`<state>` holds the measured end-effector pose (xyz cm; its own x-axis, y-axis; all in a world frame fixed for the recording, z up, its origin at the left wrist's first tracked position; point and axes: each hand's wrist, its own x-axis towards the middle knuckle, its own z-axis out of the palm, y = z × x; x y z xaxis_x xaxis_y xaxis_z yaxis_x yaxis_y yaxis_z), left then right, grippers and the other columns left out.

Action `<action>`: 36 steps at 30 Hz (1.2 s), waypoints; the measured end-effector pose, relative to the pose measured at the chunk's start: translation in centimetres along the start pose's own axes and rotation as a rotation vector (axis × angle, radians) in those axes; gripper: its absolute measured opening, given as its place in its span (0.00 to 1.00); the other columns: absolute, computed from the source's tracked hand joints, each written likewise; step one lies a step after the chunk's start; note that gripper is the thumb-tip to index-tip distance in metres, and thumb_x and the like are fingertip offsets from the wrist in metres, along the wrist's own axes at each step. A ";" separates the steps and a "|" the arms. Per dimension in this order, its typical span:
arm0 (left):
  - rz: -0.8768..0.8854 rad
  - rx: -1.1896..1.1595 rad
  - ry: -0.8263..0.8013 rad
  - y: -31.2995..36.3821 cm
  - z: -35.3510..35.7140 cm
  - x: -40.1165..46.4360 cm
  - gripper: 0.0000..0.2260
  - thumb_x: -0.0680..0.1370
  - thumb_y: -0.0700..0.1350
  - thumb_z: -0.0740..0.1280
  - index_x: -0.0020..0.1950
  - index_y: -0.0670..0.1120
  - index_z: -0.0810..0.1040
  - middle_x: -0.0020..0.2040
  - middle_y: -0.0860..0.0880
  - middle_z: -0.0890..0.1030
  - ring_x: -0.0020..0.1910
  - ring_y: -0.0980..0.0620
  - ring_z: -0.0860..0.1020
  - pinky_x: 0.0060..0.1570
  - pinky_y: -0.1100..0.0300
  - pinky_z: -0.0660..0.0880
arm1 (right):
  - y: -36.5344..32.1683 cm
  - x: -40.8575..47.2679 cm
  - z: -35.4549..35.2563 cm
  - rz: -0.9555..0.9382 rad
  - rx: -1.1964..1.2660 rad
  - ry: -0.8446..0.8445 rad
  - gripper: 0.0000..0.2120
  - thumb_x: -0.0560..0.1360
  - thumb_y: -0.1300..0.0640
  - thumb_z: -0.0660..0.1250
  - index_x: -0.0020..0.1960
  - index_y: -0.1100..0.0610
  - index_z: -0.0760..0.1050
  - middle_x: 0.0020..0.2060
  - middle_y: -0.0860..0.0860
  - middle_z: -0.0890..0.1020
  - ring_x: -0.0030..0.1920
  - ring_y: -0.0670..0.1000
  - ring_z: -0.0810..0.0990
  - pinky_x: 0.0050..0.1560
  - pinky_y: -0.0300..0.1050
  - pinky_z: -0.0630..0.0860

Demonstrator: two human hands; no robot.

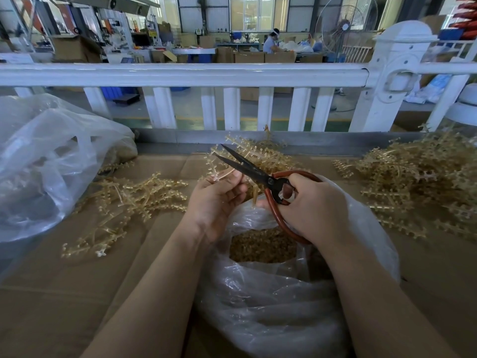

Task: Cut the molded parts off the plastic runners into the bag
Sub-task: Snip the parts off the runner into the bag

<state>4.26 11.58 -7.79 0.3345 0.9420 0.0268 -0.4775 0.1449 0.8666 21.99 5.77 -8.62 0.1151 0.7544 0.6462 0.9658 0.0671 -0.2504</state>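
Left hand (214,200) pinching a tan plastic runner (215,166) between thumb and fingertips, held up above the open clear bag (271,301). Right hand (309,205) gripping red-handled scissors (258,174), fingers through the loops; black blades parted, tips pointing far-left, just beside the held runner. Cut molded parts (263,246) heaped inside the bag, near centre on the cardboard-covered surface (64,293). Stripped-looking runners (129,200) scattered to the left; larger tangled pile of runners (418,182) at right. Second clear bag (44,161) at far left. White railing (180,73) behind.
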 end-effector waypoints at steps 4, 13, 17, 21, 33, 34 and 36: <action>0.014 0.018 -0.002 0.0 0.1 -0.1 0.01 0.71 0.40 0.70 0.40 0.43 0.81 0.34 0.48 0.80 0.36 0.52 0.78 0.44 0.59 0.77 | -0.2 -0.1 -0.2 -0.003 0.047 0.015 0.27 0.68 0.23 0.62 0.37 0.47 0.70 0.33 0.37 0.72 0.33 0.41 0.70 0.34 0.29 0.61; 0.114 -0.088 0.033 0.5 0.2 -0.1 0.05 0.74 0.39 0.69 0.42 0.49 0.80 0.40 0.49 0.83 0.38 0.53 0.82 0.43 0.59 0.79 | 0.0 -0.1 0.0 0.012 0.066 0.024 0.25 0.68 0.23 0.61 0.37 0.45 0.69 0.31 0.39 0.75 0.31 0.39 0.67 0.33 0.27 0.59; 0.125 -0.058 0.005 0.5 0.1 -0.2 0.07 0.73 0.49 0.71 0.47 0.47 0.82 0.42 0.49 0.84 0.39 0.54 0.82 0.44 0.60 0.80 | 0.3 -0.2 0.2 0.035 0.087 -0.005 0.30 0.66 0.20 0.58 0.39 0.47 0.75 0.33 0.37 0.74 0.32 0.39 0.70 0.35 0.26 0.59; 0.169 -0.006 0.021 0.3 0.1 -0.3 0.04 0.71 0.45 0.72 0.42 0.46 0.83 0.39 0.50 0.84 0.37 0.56 0.82 0.44 0.61 0.80 | 0.6 -0.4 0.3 0.044 0.164 -0.020 0.33 0.66 0.21 0.60 0.44 0.50 0.81 0.37 0.40 0.81 0.35 0.39 0.75 0.38 0.24 0.62; 0.179 0.027 0.023 0.2 0.2 -0.4 0.03 0.70 0.41 0.71 0.41 0.44 0.84 0.38 0.48 0.84 0.38 0.55 0.81 0.45 0.64 0.79 | -0.1 -0.2 -0.3 0.030 0.096 -0.051 0.28 0.70 0.23 0.60 0.46 0.48 0.77 0.35 0.36 0.73 0.32 0.37 0.70 0.35 0.25 0.59; 0.175 0.027 0.014 0.2 0.2 -0.4 0.03 0.70 0.41 0.71 0.40 0.45 0.84 0.39 0.48 0.83 0.38 0.55 0.80 0.45 0.64 0.79 | -0.2 -0.2 -0.4 0.033 0.094 -0.046 0.27 0.70 0.24 0.61 0.45 0.48 0.76 0.34 0.36 0.73 0.31 0.34 0.68 0.35 0.25 0.58; 0.164 0.034 -0.004 0.3 0.3 -0.5 0.02 0.70 0.41 0.71 0.38 0.46 0.84 0.38 0.49 0.82 0.38 0.55 0.79 0.44 0.65 0.77 | -0.2 -0.2 -0.5 0.034 0.092 -0.050 0.24 0.70 0.25 0.62 0.44 0.46 0.74 0.34 0.34 0.71 0.32 0.30 0.65 0.34 0.24 0.56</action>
<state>4.25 11.08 -7.42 0.2572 0.9511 0.1712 -0.4985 -0.0212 0.8666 21.84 5.26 -8.33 0.1338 0.7886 0.6002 0.9357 0.0989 -0.3387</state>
